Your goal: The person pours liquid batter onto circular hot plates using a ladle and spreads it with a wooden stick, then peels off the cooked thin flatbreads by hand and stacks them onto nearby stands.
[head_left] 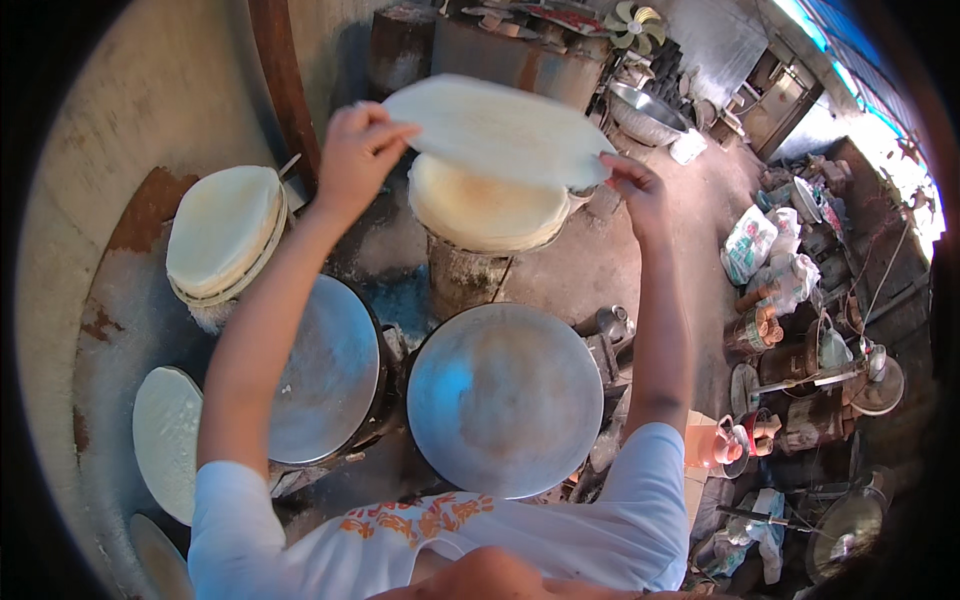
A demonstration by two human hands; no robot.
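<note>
A thin, pale round flatbread (500, 125) is stretched between my two raised hands, slightly blurred by motion. My left hand (362, 155) pinches its left edge, and my right hand (637, 188) pinches the right edge. Just below it, a thick stack of similar flatbreads (485, 210) rests on a round support atop a drum-like stand. Nearer to me lies a round grey griddle (506, 400) with a bare surface. Another griddle (318, 375) is beside it on the left, partly covered by my left forearm.
A second flatbread stack (222, 230) stands at the left by the wall. Below it is a pale, speckled round sheet (168, 440). A large metal basin (648, 112) and a fan (634, 26) are at the back. Bags (750, 245), bricks and clutter line the right side.
</note>
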